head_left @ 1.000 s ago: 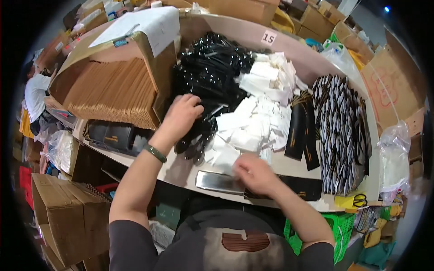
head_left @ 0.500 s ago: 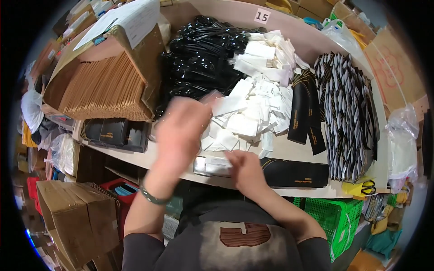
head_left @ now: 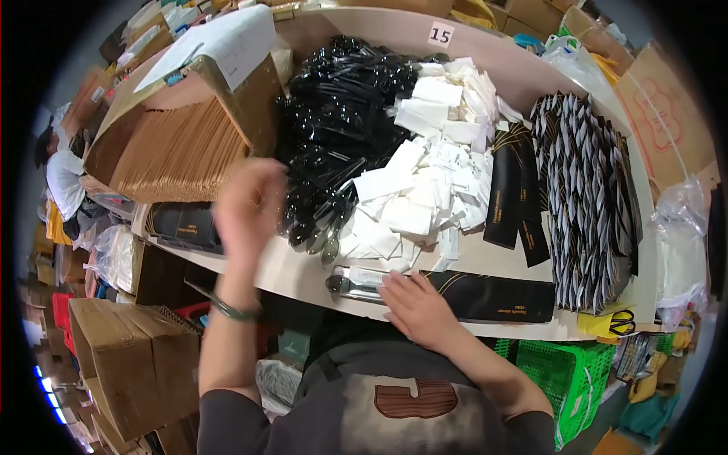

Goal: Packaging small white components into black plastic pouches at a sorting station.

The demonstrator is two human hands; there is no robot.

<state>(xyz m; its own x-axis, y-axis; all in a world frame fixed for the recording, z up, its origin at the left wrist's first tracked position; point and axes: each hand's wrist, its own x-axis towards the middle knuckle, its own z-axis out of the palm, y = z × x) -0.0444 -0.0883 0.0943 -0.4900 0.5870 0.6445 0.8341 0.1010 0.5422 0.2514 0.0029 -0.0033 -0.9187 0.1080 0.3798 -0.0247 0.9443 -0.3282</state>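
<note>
My right hand (head_left: 418, 309) lies flat, fingers stretched out, over the left end of a black printed paper sleeve (head_left: 504, 299) at the table's front edge. Its fingertips touch a small white packet (head_left: 370, 277) and a black plastic spoon (head_left: 340, 284), which stick out to the left of the sleeve. My left hand (head_left: 250, 201) is raised beside a cardboard box of brown paper sleeves (head_left: 171, 152); motion smears its fingers. Beyond it spreads a heap of black plastic spoons (head_left: 334, 114) in clear wrap. White packets (head_left: 413, 197) are piled right of the spoons.
Two loose black sleeves (head_left: 508, 189) lie right of the packets. Farther right stands a dense stack of folded black sleeves (head_left: 580, 205). Yellow-and-black scissors (head_left: 622, 322) rest at the front right corner. Below are a green basket (head_left: 542, 371) and a cardboard box (head_left: 133, 364).
My left hand has moved left, away from the spoons and packets, toward the brown sleeves. The right hand's fingers have flattened, and a black spoon now shows beside the small packet.
</note>
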